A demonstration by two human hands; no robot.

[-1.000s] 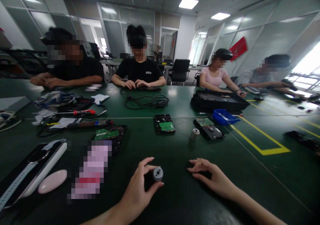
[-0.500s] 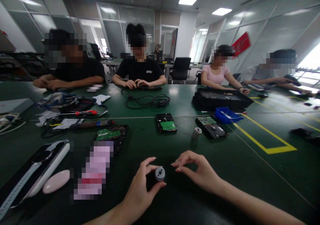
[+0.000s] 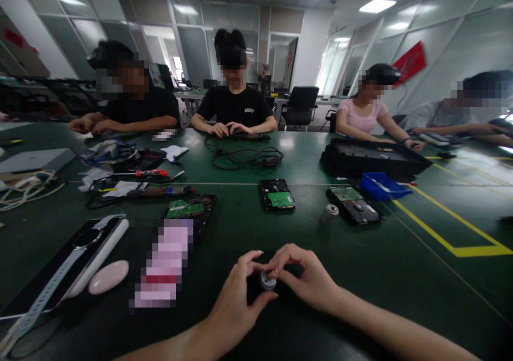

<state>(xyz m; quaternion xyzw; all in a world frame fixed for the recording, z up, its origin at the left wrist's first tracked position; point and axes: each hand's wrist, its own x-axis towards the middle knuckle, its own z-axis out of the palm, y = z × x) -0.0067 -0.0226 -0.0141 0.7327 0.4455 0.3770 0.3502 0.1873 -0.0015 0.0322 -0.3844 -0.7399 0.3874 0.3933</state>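
My left hand [image 3: 244,294] holds a small silver cylindrical part [image 3: 267,282] upright near the table's front, thumb on one side and fingers on the other. Over the top of that cylinder, the fingers of my right hand [image 3: 302,275] are pinched together; whatever lies between their tips is too small to make out. A second metal cylinder [image 3: 329,214] stands beyond my right hand. Farther ahead lies a hard drive with a green board [image 3: 278,195], and another hard drive [image 3: 356,205] lies to the right.
On the left are a watch [image 3: 87,238], a pink oval object [image 3: 108,277], a red screwdriver [image 3: 151,173] and a corded tool [image 3: 160,191]. A blue tray [image 3: 385,186] and black case [image 3: 372,160] sit right. Several people sit across the green table [image 3: 240,222].
My right hand has moved left, and its fingertips now meet the top of the cylinder in my left hand. The view has turned slightly left.
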